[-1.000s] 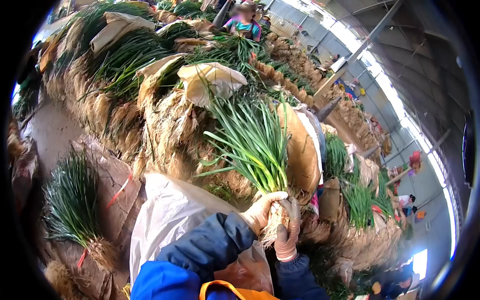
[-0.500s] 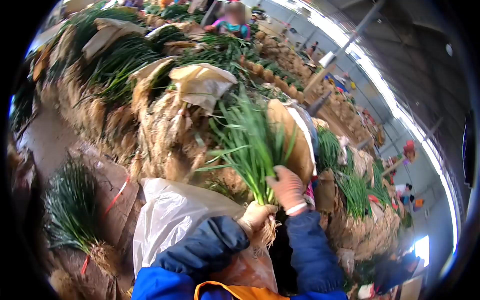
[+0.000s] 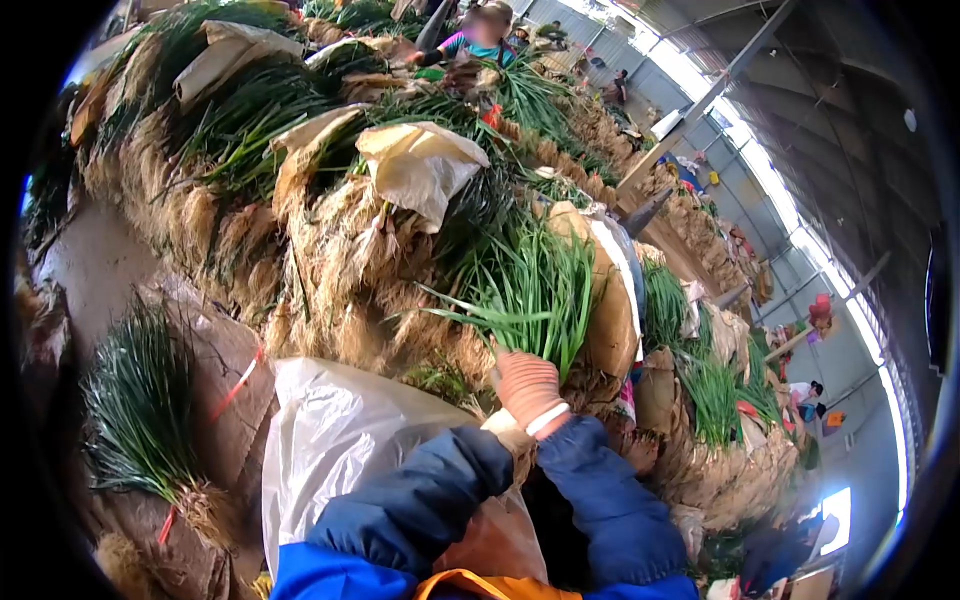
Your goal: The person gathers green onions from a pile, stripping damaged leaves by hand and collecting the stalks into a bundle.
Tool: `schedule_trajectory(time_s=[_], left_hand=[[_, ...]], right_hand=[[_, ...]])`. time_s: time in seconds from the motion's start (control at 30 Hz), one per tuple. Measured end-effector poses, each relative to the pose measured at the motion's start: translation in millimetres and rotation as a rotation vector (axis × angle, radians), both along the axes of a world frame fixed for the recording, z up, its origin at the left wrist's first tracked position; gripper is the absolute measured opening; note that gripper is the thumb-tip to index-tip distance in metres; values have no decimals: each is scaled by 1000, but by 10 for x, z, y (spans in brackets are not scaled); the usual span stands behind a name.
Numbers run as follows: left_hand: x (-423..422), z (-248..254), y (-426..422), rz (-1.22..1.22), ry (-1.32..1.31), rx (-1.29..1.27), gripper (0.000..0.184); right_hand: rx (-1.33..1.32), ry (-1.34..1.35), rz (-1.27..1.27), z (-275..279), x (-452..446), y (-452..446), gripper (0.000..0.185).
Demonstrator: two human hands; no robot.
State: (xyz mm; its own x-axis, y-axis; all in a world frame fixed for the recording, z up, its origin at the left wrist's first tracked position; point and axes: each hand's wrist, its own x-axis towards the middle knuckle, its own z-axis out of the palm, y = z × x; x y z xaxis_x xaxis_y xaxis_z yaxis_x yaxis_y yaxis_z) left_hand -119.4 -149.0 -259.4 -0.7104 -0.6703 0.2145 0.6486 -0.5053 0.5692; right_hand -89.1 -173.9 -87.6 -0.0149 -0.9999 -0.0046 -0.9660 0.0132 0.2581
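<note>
A loose bunch of green onions (image 3: 540, 290) fans out ahead of me, leaves pointing up and away. My right hand (image 3: 530, 388), in an orange ribbed glove with a white cuff, is closed round the lower stems. Just below it, my left hand (image 3: 508, 432) in a pale glove is closed at the root end, mostly hidden behind the right hand and wrist. The roots are out of sight. Under my left sleeve lies a white plastic sheet (image 3: 330, 430).
A tied bundle of green onions (image 3: 145, 400) lies on brown sheeting at the left. Long piles of rooted onions (image 3: 340, 260) rise ahead, partly covered by a pale sack (image 3: 425, 165). Another person (image 3: 480, 40) is behind the pile. More heaps (image 3: 720, 470) stand on the right.
My right hand has moved down and left along the stems, now covering most of my left hand. The leaves have shifted right and lower, and the roots have gone out of sight.
</note>
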Motion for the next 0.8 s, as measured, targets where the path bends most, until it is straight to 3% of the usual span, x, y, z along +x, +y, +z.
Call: schedule_trajectory(time_s=[0.07,0.1,0.13,0.17,0.2,0.27,0.33,0.4,0.43,0.53,0.63,0.8], left_hand=[[460,303,18,100,-426,-323,50],[630,435,20,154,-634,-482,55],[705,496,-2,207,-842,-637,59],[604,370,-103,-58,-1078,-717,66],[756,625,-112,-54,-1074,-727,66],[1111,1109,-10,-18,-1206,-512,59],[1225,1288,21,34,-1167,-494,61],[1401,1500,16,54,-1026,-491,53],[1141,1099,2,30,-1155,-495,54],[1293,1311,-10,3,-1190,-470,52],[997,818,-34,62,-1210,-493,46],[968,791,-59,50,-1210,-462,46]], right_hand=[[-36,95,-110,33,107,-187,58],[-17,158,-159,-34,57,-295,75],[-28,163,-161,-77,-9,-368,75],[-67,228,-146,-99,-67,-430,76],[-104,292,-131,-67,-78,-469,77],[-104,164,-223,47,-133,-543,87],[46,-62,-396,227,-183,-660,78],[-119,-225,-346,102,-409,-716,58],[-161,-548,-451,74,-518,-763,42],[-287,-1237,-423,287,-502,-729,24],[-200,-1322,-406,633,-469,-657,25],[-378,-1491,-533,738,-540,-523,28]])
